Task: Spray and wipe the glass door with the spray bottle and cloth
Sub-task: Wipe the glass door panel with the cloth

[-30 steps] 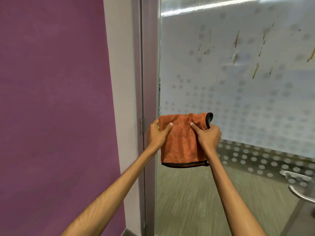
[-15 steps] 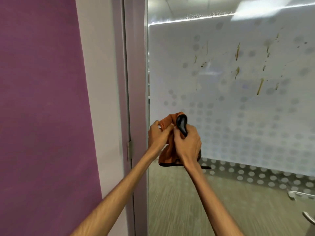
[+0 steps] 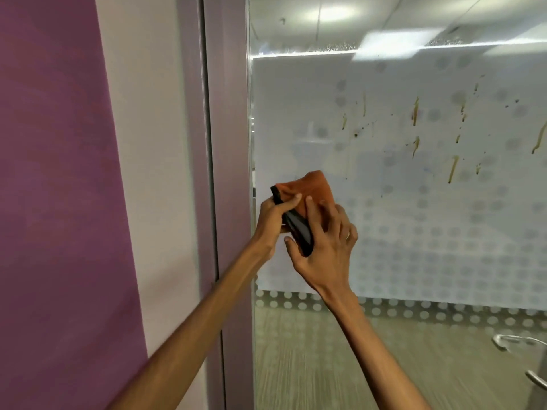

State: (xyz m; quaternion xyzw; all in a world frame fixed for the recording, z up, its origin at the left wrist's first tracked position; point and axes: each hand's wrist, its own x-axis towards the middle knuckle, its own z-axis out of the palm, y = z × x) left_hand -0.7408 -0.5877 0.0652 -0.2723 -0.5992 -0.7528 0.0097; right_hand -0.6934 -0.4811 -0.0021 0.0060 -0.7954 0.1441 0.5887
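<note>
The orange cloth (image 3: 315,189) with a black edge is bunched up between two hands, in front of the glass door (image 3: 414,232). It is near the door's left side, about halfway up. The left hand (image 3: 272,216) grips the cloth's left end, with its fingers curled round the black edge. The right hand (image 3: 325,250) holds the cloth from below and from the right. Its fingers lie spread on the orange part and its thumb is under the black fold. The top of the cloth pokes up above both hands. I cannot tell if the cloth touches the glass.

Brown drips (image 3: 453,170) run down the frosted, dotted glass, up and to the right of the cloth and well apart from it. A metal handle (image 3: 513,341) sits low on the right. A grey door frame (image 3: 229,143) stands just left of the hands, and past it is a purple wall (image 3: 53,173).
</note>
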